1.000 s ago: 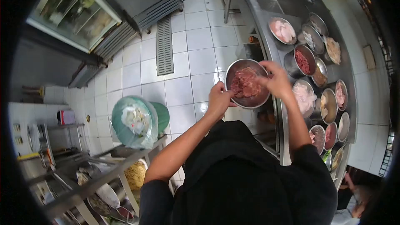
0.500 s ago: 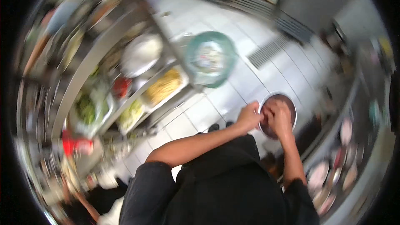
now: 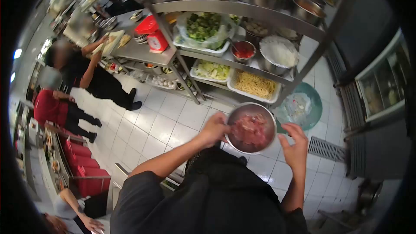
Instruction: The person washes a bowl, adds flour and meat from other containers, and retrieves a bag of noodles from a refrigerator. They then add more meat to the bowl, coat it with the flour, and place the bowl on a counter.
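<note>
A round metal bowl (image 3: 274, 138) is held up in front of my body, over the tiled floor. Raw red meat (image 3: 250, 130) in pieces lies inside it. On the bowl's left rim my left hand (image 3: 215, 129) is closed, the thumb at the edge and the other fingers partly hidden by the side. My right hand (image 3: 296, 146) is just to the right of the bowl, fingers apart and curved toward the rim, with nothing in it.
Ahead is a steel shelf rack (image 3: 242, 11) with noodles (image 3: 255, 86), greens (image 3: 201, 25) and metal pots. A green tub (image 3: 315, 108) stands on the floor beyond the bowl. Two people (image 3: 97, 76) stand at left; another person's hand (image 3: 92, 224) shows at lower left. A floor drain (image 3: 327, 149) lies right.
The view has swung round toward the rack, now ahead. My right hand has come out of the bowl to its right side; my left hand has the left rim.
</note>
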`<state>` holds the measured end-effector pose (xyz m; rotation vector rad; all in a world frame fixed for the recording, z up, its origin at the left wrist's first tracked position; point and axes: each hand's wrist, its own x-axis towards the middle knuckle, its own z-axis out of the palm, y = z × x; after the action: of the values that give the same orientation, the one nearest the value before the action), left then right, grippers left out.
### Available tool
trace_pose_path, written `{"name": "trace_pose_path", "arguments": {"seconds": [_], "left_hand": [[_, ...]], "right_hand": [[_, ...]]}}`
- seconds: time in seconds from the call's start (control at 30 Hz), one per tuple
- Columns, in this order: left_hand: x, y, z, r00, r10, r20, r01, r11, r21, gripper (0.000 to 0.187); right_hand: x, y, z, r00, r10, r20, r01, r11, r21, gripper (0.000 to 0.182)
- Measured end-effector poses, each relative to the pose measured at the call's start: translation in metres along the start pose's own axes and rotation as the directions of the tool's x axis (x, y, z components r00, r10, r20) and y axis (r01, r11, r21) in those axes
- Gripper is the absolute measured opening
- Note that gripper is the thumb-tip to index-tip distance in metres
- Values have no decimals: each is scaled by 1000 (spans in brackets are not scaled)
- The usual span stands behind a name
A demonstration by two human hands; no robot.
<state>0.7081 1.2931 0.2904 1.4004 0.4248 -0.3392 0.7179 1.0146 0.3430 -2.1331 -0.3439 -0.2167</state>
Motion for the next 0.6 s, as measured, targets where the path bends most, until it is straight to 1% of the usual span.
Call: {"name": "trace_pose_path", "arguments": {"seconds": [0.07,0.1,0.17,0.2,0.23,0.27,0.3,0.33,0.37,0.4,0.43,0.57,0.6], "left_hand": [[-14,23,-57,986,33,-164,-52,993,-110,25],[-23,38,-81,959,54,-279,-90,989,-119,23],[-31,60,-143,921,86,-379,-158,974,-161,26],[-35,72,-170,887,146,-438,-219,968,-122,26],[-44,92,-190,858,148,-493,-257,953,-161,21],[-44,106,-214,811,176,-558,-317,934,-167,21],[-42,119,-243,777,190,-601,-344,926,-153,22],[-40,132,-271,749,217,-626,-375,918,-131,23],[-39,150,-287,696,244,-675,-427,897,-116,22],[-33,164,-312,669,264,-695,-453,886,-99,21],[-26,177,-340,641,284,-713,-479,874,-82,20],[26,225,-443,607,404,-684,-557,830,-4,17],[41,238,-458,613,410,-676,-592,805,-49,19]], "right_hand": [[5,7,-6,999,19,-36,-18,999,26,28],[6,11,-5,997,64,-49,-62,997,44,25],[8,20,-1,984,163,-75,-157,984,78,19],[10,27,4,975,213,-63,-208,974,87,18],[14,35,13,963,266,-53,-260,961,95,17],[19,37,26,947,319,-45,-314,944,102,16],[27,32,42,948,319,-10,-316,940,126,16],[36,25,58,947,320,21,-320,936,150,16],[47,19,77,947,318,47,-322,931,174,16],[57,14,99,956,285,69,-293,936,194,17],[68,6,123,957,275,96,-288,940,180,17],[107,-40,216,955,216,204,-242,963,116,21],[116,-51,236,952,202,230,-233,965,117,21]]}}
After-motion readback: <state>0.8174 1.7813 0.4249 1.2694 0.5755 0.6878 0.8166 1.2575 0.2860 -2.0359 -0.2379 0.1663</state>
